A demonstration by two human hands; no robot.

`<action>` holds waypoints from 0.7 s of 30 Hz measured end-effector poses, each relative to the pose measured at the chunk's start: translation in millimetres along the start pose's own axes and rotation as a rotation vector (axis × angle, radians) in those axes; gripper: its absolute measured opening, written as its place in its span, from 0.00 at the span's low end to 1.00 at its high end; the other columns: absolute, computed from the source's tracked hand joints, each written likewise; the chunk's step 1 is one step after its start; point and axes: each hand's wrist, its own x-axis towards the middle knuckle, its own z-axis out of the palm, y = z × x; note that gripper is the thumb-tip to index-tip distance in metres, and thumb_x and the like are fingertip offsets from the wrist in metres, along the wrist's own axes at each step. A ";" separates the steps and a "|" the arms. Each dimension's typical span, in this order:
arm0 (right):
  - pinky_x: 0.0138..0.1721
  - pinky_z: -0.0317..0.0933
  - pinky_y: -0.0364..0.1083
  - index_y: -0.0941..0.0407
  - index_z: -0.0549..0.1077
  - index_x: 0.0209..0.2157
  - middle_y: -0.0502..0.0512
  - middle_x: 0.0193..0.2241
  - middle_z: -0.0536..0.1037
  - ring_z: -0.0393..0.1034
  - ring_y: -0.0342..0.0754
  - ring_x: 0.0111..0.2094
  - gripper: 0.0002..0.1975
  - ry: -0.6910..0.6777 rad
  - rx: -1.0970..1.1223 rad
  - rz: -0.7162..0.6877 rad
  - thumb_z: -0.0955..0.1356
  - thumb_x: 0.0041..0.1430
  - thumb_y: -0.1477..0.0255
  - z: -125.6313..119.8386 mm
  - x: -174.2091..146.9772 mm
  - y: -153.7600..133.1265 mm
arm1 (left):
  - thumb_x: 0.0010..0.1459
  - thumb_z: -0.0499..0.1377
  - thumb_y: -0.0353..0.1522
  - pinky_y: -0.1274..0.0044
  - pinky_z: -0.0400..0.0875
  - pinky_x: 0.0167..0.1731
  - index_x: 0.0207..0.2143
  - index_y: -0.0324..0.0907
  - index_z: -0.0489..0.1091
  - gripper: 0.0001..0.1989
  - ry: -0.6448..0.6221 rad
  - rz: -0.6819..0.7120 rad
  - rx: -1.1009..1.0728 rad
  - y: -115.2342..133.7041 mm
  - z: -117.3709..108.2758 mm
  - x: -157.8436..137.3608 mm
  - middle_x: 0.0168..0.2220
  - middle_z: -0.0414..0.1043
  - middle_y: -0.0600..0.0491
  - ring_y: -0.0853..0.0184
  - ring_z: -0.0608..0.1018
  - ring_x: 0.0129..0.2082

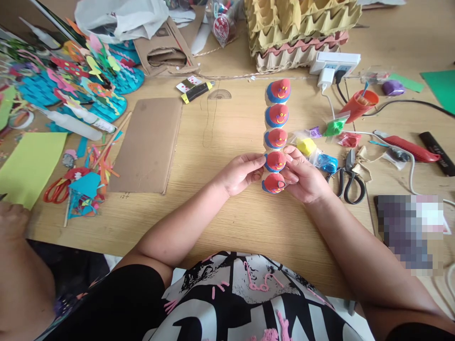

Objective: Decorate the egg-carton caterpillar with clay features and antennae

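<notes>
A strip of egg-carton cups point(276, 139) covered in red and blue clay, with small yellow smiles on the red domes, points away from me over the table. Its near end is between my two hands. My left hand point(241, 174) pinches its left edge with thumb and fingers. On the other side, my right hand point(306, 177) grips the right edge near the same cups. Just right of that hand lie bags of yellow clay point(306, 146) and blue clay point(327, 162), and black-handled scissors point(351, 177).
Stacked egg trays point(295, 33) stand at the back beside a white power strip point(336, 61). Cardboard point(145, 144), red scissors point(57, 190) and paper scraps lie left. A red cup point(360, 105) and cables are right. Another person's hand point(12, 220) rests far left.
</notes>
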 end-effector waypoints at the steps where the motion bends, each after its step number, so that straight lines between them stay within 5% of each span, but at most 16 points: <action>1: 0.20 0.39 0.39 0.52 0.68 0.40 0.36 0.20 0.61 0.41 0.34 0.17 0.18 0.003 -0.007 0.001 0.79 0.57 0.68 0.0 0.1 0.0 | 0.47 0.79 0.43 0.84 0.66 0.24 0.33 0.37 0.80 0.21 0.000 0.002 0.005 -0.2 -0.3 0.1 0.26 0.75 0.56 0.76 0.73 0.25; 21: 0.21 0.38 0.39 0.52 0.69 0.40 0.36 0.20 0.63 0.41 0.34 0.17 0.18 0.008 -0.006 -0.012 0.79 0.56 0.68 1.3 -0.1 1.0 | 0.47 0.79 0.43 0.82 0.64 0.25 0.33 0.38 0.78 0.21 -0.007 0.009 -0.022 -0.4 2.2 -1.4 0.27 0.75 0.56 0.76 0.73 0.25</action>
